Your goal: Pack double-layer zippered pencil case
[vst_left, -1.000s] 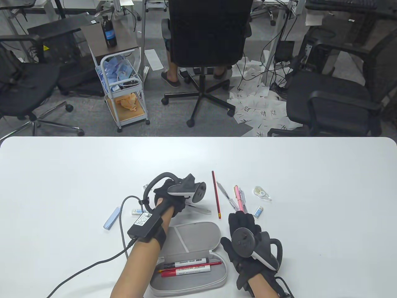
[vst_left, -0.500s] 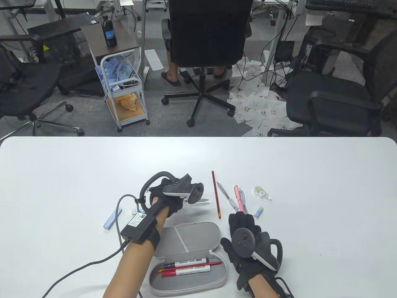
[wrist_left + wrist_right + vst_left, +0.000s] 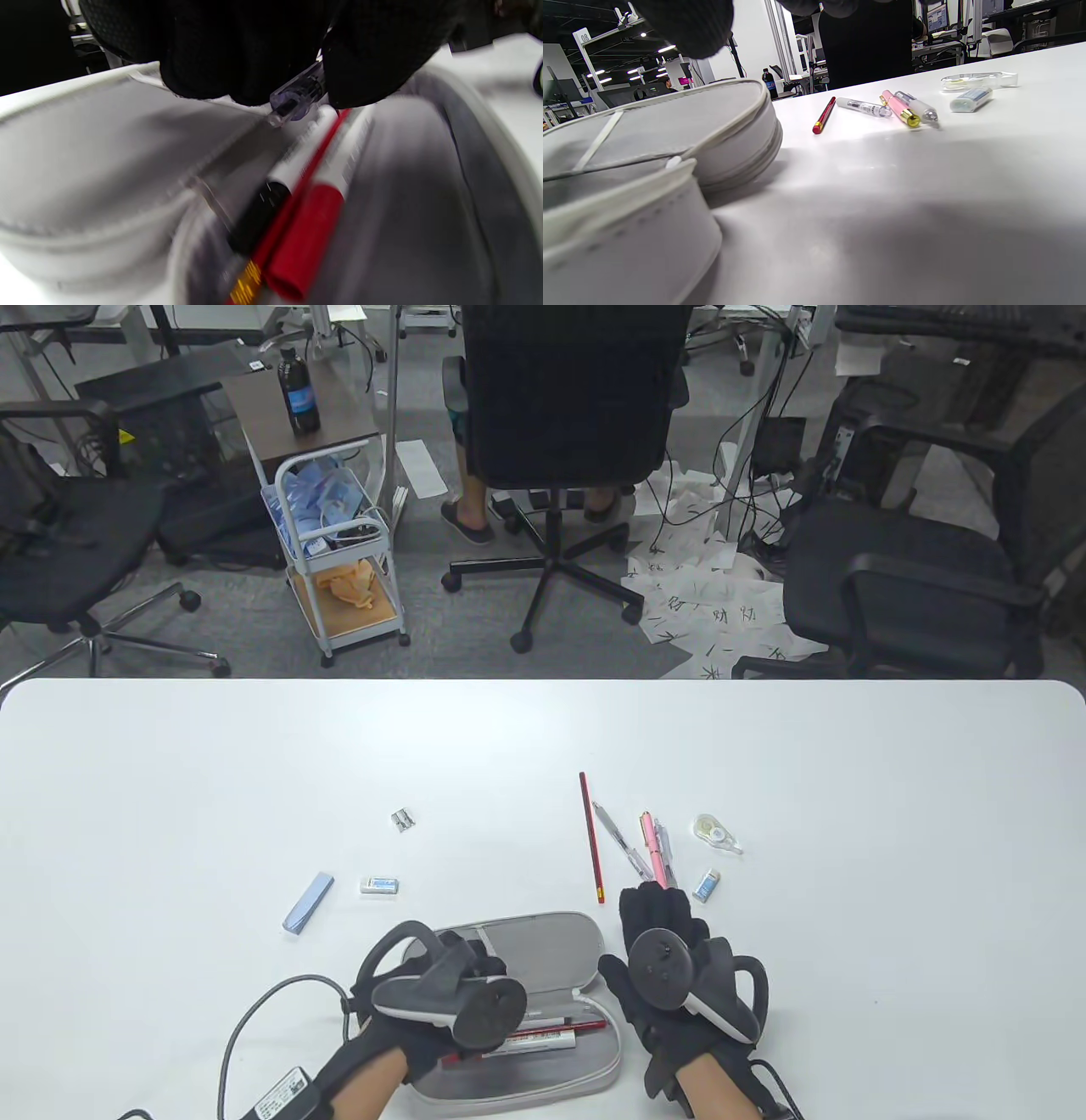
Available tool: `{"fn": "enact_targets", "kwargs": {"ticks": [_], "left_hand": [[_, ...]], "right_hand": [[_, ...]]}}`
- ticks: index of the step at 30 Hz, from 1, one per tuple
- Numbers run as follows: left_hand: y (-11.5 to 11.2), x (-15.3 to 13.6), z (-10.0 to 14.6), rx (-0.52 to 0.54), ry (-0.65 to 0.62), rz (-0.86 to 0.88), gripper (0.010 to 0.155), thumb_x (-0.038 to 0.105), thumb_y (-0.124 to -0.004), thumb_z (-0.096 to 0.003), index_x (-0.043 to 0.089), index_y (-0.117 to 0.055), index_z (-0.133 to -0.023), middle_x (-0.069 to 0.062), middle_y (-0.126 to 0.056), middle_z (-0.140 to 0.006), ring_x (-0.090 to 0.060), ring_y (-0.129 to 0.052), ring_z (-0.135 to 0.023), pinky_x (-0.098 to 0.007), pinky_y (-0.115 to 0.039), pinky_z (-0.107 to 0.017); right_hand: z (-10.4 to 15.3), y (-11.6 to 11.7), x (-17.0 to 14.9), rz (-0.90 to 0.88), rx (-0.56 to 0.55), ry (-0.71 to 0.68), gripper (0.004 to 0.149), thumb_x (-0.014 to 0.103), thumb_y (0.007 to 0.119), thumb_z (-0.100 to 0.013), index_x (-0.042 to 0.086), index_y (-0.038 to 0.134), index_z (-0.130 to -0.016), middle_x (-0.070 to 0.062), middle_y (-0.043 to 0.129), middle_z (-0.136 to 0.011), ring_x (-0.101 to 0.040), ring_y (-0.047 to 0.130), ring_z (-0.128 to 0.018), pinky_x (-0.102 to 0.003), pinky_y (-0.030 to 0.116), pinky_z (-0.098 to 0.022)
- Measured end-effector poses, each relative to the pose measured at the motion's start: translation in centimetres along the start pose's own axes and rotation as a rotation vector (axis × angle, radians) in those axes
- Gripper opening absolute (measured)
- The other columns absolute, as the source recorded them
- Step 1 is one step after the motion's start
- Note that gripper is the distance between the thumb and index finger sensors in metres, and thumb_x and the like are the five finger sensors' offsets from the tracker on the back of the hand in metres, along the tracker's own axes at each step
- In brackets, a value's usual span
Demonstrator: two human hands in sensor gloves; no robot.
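The grey pencil case (image 3: pixel 551 937) lies open at the table's near edge, lid flat at the back. Its front tray holds a red marker (image 3: pixel 305 241), a black marker (image 3: pixel 261 214) and a red pencil (image 3: pixel 292 203). My left hand (image 3: pixel 441 993) hovers over the tray and pinches a clear pen (image 3: pixel 297 95), its end pointing down into the case. My right hand (image 3: pixel 657 929) rests flat on the table just right of the case, holding nothing. The case's side also shows in the right wrist view (image 3: pixel 670 118).
Right of the case lie a red pencil (image 3: pixel 591 837), a clear pen (image 3: pixel 615 836), a pink pen (image 3: pixel 652 848), a correction tape (image 3: pixel 715 831) and a small eraser (image 3: pixel 706 884). On the left lie a blue box (image 3: pixel 307 902), an eraser (image 3: pixel 378 886) and a sharpener (image 3: pixel 402 819).
My left hand lifted a clear pen off the table behind the case and drew back over the front tray, uncovering the sharpener and the eraser. My right hand has barely moved.
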State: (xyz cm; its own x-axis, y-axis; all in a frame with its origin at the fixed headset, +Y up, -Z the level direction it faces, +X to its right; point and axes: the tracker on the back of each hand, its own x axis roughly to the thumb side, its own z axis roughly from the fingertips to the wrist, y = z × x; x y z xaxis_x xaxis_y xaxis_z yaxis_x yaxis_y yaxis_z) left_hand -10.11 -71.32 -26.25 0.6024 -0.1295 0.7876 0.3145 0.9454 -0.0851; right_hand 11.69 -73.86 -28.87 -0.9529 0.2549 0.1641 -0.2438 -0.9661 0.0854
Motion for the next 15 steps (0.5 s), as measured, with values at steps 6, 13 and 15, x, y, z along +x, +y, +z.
{"fn": "enact_targets", "kwargs": {"ticks": [6, 13, 15], "left_hand": [[-1.4, 1.5, -0.3, -0.053, 0.045, 0.037, 0.049, 0.047, -0.093, -0.0484, 0.017, -0.090, -0.088, -0.008, -0.099, -0.074, -0.032, -0.096, -0.066, -0.060, -0.075, -0.065], [1.0, -2.0, 5.2, 0.259, 0.327, 0.032, 0.062, 0.049, -0.090, -0.0489, 0.023, -0.075, -0.104, -0.006, -0.088, -0.099, -0.033, -0.089, -0.087, -0.062, -0.071, -0.070], [0.9, -3.6, 7.2, 0.347, 0.428, 0.079, 0.067, 0.049, -0.091, -0.0488, 0.023, -0.072, -0.107, -0.009, -0.082, -0.105, -0.038, -0.084, -0.092, -0.064, -0.067, -0.071]], "right_hand": [[0.3, -0.1, 0.2, 0.005, -0.010, -0.009, 0.075, 0.050, 0.062, -0.055, 0.014, 0.026, -0.110, -0.017, 0.024, -0.117, -0.042, 0.023, -0.101, -0.059, 0.034, -0.070], [0.3, -0.3, 0.0, -0.004, -0.010, -0.001, 0.075, 0.050, 0.062, -0.055, 0.014, 0.027, -0.110, -0.017, 0.025, -0.117, -0.042, 0.023, -0.101, -0.059, 0.034, -0.070], [0.2, -0.4, 0.0, -0.011, -0.017, 0.001, 0.074, 0.050, 0.062, -0.055, 0.014, 0.027, -0.110, -0.017, 0.025, -0.117, -0.041, 0.023, -0.101, -0.058, 0.034, -0.070]]}}
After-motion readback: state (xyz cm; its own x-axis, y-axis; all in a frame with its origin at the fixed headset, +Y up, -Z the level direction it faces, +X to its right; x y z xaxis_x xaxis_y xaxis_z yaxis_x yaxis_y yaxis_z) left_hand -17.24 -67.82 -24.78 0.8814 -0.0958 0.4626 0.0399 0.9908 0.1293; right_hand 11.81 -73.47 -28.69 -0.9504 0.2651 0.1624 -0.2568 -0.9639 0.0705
